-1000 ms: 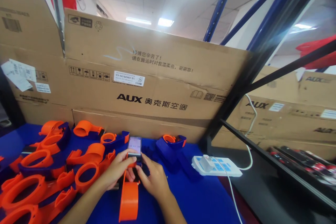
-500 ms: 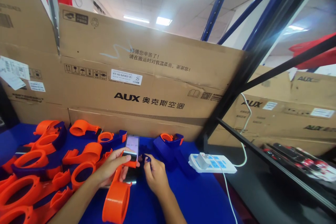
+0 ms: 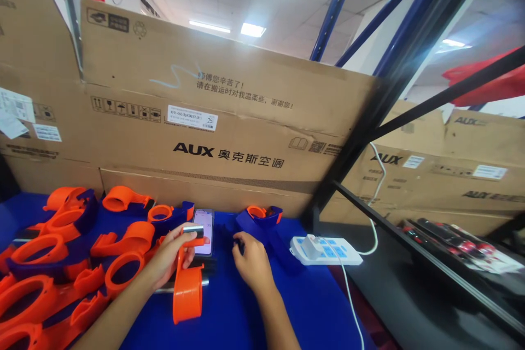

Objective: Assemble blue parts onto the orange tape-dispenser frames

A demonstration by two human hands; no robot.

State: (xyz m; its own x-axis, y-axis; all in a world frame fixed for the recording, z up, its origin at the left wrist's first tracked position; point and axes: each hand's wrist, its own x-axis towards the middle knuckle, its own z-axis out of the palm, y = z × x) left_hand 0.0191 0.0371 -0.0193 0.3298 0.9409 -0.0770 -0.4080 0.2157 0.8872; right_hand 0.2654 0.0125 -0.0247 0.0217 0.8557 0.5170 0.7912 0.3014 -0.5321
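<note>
An orange tape dispenser (image 3: 187,298) hangs from my left hand (image 3: 170,257), its round hub pointing down. My left fingers are closed around its upper end, beside a metal toothed blade (image 3: 193,231). Just to the right, my right hand (image 3: 255,265) is curled low over the blue table, with a small dark blue piece (image 3: 239,246) at its fingertips; its shape is mostly hidden. A phone (image 3: 204,229) with a lit screen lies behind my left hand. Below that hand, a dark and silver bar (image 3: 205,282) rests on the table, partly covered.
Several orange dispenser parts (image 3: 139,236) and blue ones crowd the left side. A blue-and-orange dispenser (image 3: 264,216) lies at the back. A white power strip (image 3: 326,250) with cables sits right, near a black rack post (image 3: 344,158). A cardboard box wall (image 3: 229,120) stands behind.
The dispenser in my left hand has risen slightly and hangs more upright. My right hand has shifted a little right, away from my left, and turned more palm-down. The whole view has shifted slightly.
</note>
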